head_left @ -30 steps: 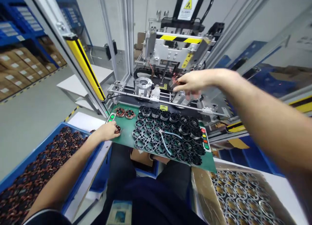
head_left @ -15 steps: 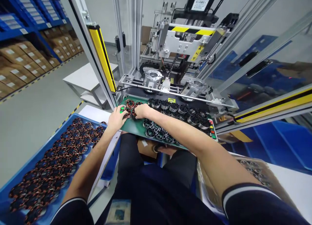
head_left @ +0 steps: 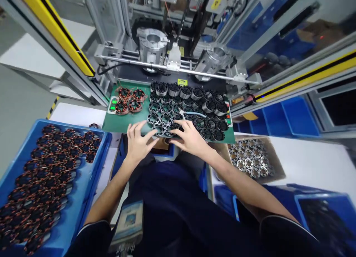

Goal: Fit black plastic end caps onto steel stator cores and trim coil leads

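My left hand (head_left: 139, 142) is at the front edge of the green work surface (head_left: 122, 122), fingers spread and curved, holding nothing. Its fingertips are beside the front ring-shaped stator cores (head_left: 158, 129), which are silver and black. Just right of those cores is my right hand (head_left: 190, 138), also open, its fingertips over or touching the front row; contact is hard to tell. Several copper-wound stators (head_left: 125, 93) stand in a group at the surface's left end. A tool with pale blue handles (head_left: 195, 114) lies across the black cores.
A blue tray (head_left: 72, 208) of wound stators stands at left. To the right, a cardboard box (head_left: 274, 158) holds silver rings. Behind the surface is a machine with two metal cylinders (head_left: 152, 45) and a horizontal rod (head_left: 194, 71). Yellow-edged posts (head_left: 59, 30) flank it.
My hands have left the copper-wound stators at the left end and moved right, to the front cores. Four wound stators now show uncovered. The view has tilted downward.
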Demonstrator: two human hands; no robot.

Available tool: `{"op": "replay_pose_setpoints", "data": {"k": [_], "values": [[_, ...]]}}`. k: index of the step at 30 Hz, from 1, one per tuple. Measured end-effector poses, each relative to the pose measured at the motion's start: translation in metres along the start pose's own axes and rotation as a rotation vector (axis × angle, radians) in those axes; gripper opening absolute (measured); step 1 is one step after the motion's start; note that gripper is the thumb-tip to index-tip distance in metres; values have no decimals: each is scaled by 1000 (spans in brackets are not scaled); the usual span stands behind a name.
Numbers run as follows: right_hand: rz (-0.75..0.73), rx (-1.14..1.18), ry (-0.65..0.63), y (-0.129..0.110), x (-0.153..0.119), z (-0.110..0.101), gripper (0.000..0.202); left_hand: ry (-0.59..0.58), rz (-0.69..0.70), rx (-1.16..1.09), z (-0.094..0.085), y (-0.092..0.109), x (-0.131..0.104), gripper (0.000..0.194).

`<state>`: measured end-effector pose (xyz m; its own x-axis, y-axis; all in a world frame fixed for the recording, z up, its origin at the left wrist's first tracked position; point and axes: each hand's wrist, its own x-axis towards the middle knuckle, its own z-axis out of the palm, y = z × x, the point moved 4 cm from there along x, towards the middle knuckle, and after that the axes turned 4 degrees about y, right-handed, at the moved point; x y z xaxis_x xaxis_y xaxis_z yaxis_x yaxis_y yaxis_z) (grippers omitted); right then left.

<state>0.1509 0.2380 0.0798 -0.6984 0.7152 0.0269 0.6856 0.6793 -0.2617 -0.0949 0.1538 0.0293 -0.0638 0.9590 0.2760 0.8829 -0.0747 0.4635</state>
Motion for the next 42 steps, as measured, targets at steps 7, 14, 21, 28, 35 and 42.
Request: {"op": "replay_pose_setpoints", "data": {"k": [7, 14, 21, 28, 35, 42], "values": [[73, 148, 75, -1, 3, 18, 18, -109, 31, 63, 0, 14, 29, 39], [136, 778, 149, -15, -23, -61, 48, 35, -213, -827, -44, 44, -9, 60], [177, 1415, 62, -27, -21, -96, 72, 92, -305, -1413, -61, 84, -27, 45], [148, 1579, 63, -23, -27, -90, 61, 54, -265, -1379, -52, 78, -33, 33], [240, 1651, -49, -20, -25, -83, 64, -44, -266, -1365, -49, 81, -35, 30], [307, 1807, -250, -23, -21, -80, 79, -110, -276, -1324, -46, 76, -34, 27]]}}
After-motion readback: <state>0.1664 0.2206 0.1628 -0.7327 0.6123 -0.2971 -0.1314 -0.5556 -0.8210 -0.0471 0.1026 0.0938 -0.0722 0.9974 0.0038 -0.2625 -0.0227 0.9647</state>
